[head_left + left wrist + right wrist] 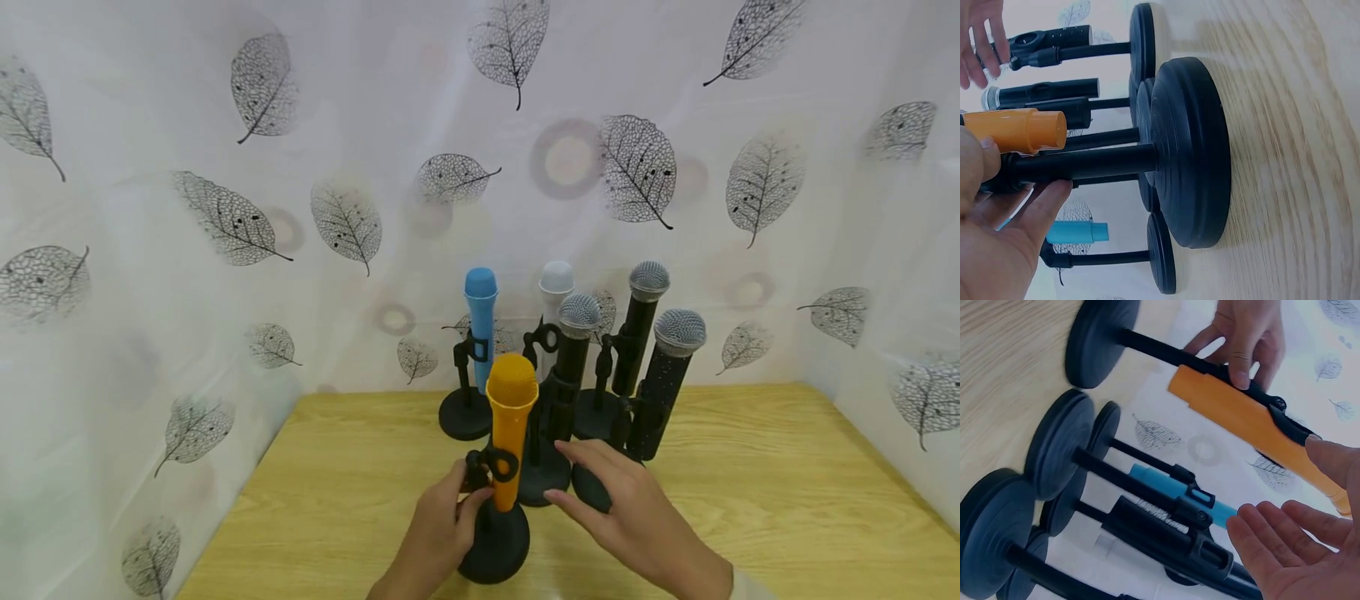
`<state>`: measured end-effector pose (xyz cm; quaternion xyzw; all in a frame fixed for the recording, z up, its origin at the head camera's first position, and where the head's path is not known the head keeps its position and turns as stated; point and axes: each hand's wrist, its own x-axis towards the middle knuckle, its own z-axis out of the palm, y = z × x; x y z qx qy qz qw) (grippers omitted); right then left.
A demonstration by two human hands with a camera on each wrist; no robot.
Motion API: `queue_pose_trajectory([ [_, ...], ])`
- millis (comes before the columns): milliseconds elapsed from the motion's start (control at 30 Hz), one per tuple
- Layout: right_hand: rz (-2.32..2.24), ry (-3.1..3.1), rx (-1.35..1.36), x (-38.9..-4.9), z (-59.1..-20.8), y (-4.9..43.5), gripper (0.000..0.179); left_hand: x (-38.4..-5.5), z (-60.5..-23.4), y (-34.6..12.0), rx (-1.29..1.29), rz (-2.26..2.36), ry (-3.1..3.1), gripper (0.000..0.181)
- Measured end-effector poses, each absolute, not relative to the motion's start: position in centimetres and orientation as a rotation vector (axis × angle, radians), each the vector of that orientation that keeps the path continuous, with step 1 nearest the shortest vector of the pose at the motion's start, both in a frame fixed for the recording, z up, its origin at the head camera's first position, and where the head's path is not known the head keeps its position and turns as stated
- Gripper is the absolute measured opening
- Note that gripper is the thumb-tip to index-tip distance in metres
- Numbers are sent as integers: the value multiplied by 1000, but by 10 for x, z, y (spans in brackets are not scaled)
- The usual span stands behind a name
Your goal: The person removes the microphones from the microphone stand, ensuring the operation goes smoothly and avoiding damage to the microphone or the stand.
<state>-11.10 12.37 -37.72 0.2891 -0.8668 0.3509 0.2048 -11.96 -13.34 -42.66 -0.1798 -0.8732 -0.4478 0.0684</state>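
- My left hand (438, 521) pinches the black stand (495, 554) of the orange microphone (513, 433), thumb and fingers curled on its post just below the clip.
- My right hand (626, 512) is open, fingers extended and holding nothing, near the right side of the orange microphone.
- The orange microphone sits tilted in its clip, grille up, between my hands and farther from the back edge of the table (337, 500) than the others; I cannot tell whether its base rests fully on the wood.
- The blue microphone (482, 333) stands in its own stand near the table's back edge, left of the rest.
- The white microphone (557, 279) is also toward the back edge, partly hidden behind a black microphone (572, 354).
- Two more black microphones (663, 392) with silver grilles lean in stands to the right.
- A leaf-printed sheet (435, 83) hangs behind the back edge.
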Motion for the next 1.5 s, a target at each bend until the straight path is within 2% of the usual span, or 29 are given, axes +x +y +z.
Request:
queue_pose_trajectory([
  [467,1371,-2360,797,-115,-362,110,36,-113,-426,-124,-615,-1387,-2631,15],
  [700,1536,-2366,724,-116,-357,108,36,-110,-426,-118,-648,-1425,-2640,19],
  [1200,1582,-2318,722,-114,-352,110,36,-106,-426,-106,-727,-1434,-2611,25],
  [1500,1566,-2277,742,-112,-352,115,32,-105,-416,-103,-660,-1527,-2596,25],
])
